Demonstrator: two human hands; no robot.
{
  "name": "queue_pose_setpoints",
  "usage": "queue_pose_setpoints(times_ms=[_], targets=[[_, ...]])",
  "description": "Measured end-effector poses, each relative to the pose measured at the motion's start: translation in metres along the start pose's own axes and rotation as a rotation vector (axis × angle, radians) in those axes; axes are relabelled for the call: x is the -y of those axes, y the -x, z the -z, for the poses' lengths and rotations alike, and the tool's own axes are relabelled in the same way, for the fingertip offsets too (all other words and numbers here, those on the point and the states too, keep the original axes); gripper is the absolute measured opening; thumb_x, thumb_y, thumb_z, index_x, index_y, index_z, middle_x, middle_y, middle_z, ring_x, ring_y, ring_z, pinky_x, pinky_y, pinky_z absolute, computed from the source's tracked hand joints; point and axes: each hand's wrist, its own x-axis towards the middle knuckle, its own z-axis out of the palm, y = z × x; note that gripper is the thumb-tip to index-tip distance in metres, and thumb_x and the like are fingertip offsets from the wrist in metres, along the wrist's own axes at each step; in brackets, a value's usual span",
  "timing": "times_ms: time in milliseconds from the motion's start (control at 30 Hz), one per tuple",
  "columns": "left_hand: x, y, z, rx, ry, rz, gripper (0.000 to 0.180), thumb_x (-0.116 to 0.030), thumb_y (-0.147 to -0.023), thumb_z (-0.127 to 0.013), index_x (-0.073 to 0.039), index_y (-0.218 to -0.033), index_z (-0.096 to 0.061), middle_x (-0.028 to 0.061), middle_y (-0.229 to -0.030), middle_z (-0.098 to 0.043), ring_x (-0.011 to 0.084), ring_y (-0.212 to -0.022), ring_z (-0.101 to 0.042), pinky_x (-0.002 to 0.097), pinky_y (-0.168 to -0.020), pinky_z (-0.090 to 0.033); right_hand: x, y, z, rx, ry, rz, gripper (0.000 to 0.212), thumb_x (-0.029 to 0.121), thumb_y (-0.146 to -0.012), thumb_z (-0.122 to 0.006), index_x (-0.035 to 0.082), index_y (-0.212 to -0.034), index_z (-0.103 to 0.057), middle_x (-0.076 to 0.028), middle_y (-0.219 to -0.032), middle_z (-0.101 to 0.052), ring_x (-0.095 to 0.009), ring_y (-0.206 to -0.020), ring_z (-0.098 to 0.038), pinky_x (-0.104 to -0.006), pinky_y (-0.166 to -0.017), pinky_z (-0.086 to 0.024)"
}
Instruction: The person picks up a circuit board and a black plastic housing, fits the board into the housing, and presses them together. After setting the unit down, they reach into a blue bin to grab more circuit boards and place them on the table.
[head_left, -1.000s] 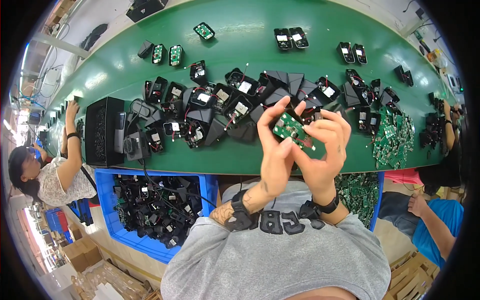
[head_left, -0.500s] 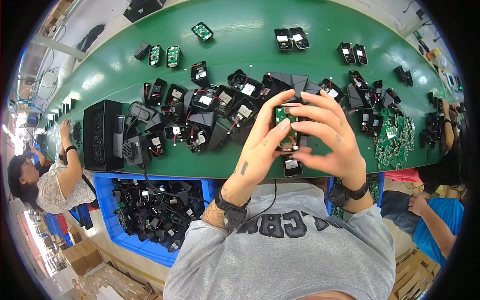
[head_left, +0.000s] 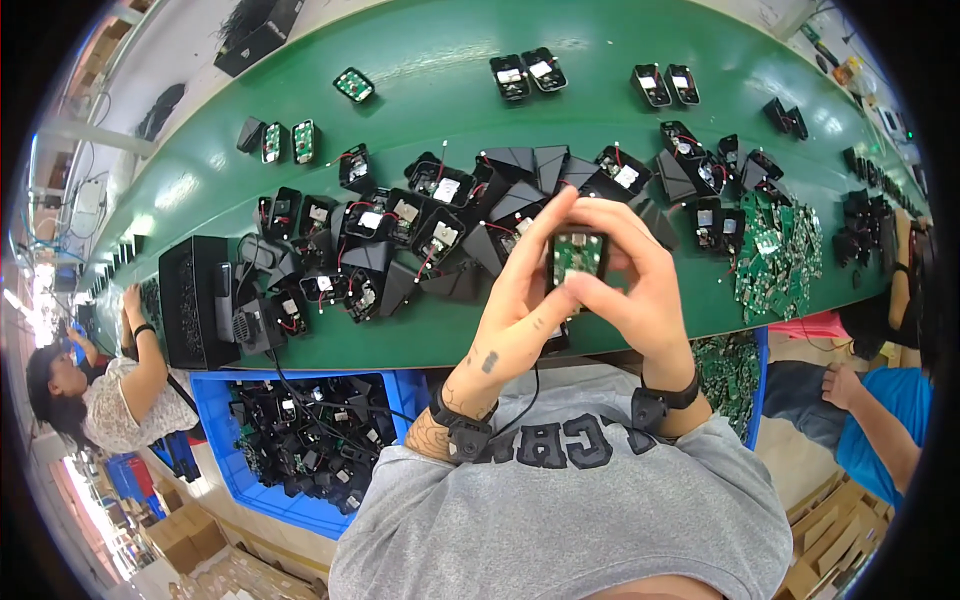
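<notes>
Both my hands are wrapped around a small black housing with a green circuit board [head_left: 580, 250] in its open top. My left hand [head_left: 512, 315] closes on its left side, with the fingers stretching past the far edge. On the other side my right hand [head_left: 645, 300] curls its fingers around the housing, and its thumb presses on the near end of the board. Just under the hands a black casing [head_left: 557, 340] is mostly covered. Beyond them lies a heap of open black housings [head_left: 438, 238] with red wires and white labels.
Loose green circuit boards [head_left: 780, 250] are piled at the right. A black box [head_left: 224, 300] of small dark parts stands at the left, beside a black device [head_left: 256, 328]. A blue bin [head_left: 222, 440] of housings sits below the table edge. Other people work at both sides.
My right hand's fingers, spread apart before, have closed around the housing, and its thumb has come onto the board. The table's contents have shifted left and the view has turned slightly.
</notes>
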Motion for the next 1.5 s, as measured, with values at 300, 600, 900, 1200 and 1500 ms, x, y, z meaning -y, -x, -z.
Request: queue_pose_setpoints(times_ms=[300, 600, 900, 1200, 1500], targets=[[-0.008, -0.005, -0.001, -0.007, -0.461, -0.01, 0.067, 0.001, -0.091, -0.049, -0.008, -0.151, -0.022, 0.0128, -0.143, -0.042, 0.0184, -0.121, -0.048, 0.0306, -0.098, -0.041, -0.032, -0.005, 0.007, 0.06, -0.408, 0.054, 0.036, -0.008, -0.08, -0.065, -0.004, -0.116, -0.062, -0.011, -0.118, -0.06, -0.019, -0.108, -0.058, -0.0313, -0.095, -0.047], [-0.006, -0.001, -0.005, 0.024, -0.343, -0.027, 0.043, 0.0, -0.097, -0.046, -0.007, -0.139, -0.039, 0.0109, -0.125, -0.051, 0.0177, -0.102, -0.059, 0.0336, -0.085, -0.056, -0.004, -0.008, 0.018, 0.269, -0.331, -0.272, 0.045, -0.007, -0.083, -0.059, -0.002, -0.127, -0.054, -0.01, -0.117, -0.061, -0.012, -0.1, -0.059, -0.0232, -0.073, -0.052], [0.014, -0.011, -0.011, -0.169, -0.177, 0.008, 0.047, 0.0, -0.095, -0.049, -0.011, -0.137, -0.033, 0.0091, -0.121, -0.049, 0.0198, -0.107, -0.058, 0.0359, -0.083, -0.059, -0.006, -0.015, 0.016, 0.07, -0.064, -0.111, 0.039, -0.002, -0.08, -0.064, 0.002, -0.118, -0.061, -0.009, -0.107, -0.064, -0.015, -0.097, -0.062, -0.0282, -0.084, -0.049], [0.006, -0.013, 0.007, -0.062, -0.767, -0.027, 0.045, 0.001, -0.095, -0.048, -0.008, -0.138, -0.037, 0.0072, -0.119, -0.049, 0.0155, -0.101, -0.061, 0.0285, -0.081, -0.055, -0.029, 0.001, 0.019, -0.038, 0.497, 0.551, 0.019, 0.0, -0.067, -0.066, 0.008, -0.083, -0.069, -0.006, -0.083, -0.061, -0.029, -0.097, -0.062, -0.0524, -0.098, -0.041], [0.012, -0.016, 0.003, -0.301, 0.122, -0.179, 0.049, -0.001, -0.094, -0.05, -0.013, -0.136, -0.028, 0.0205, -0.127, -0.051, 0.0236, -0.107, -0.06, 0.0377, -0.089, -0.051, -0.036, 0.012, 0.023, -0.05, 0.041, -0.047, 0.027, -0.006, -0.079, -0.063, -0.005, -0.106, -0.065, -0.009, -0.095, -0.062, -0.017, -0.089, -0.062, -0.0281, -0.085, -0.048]])
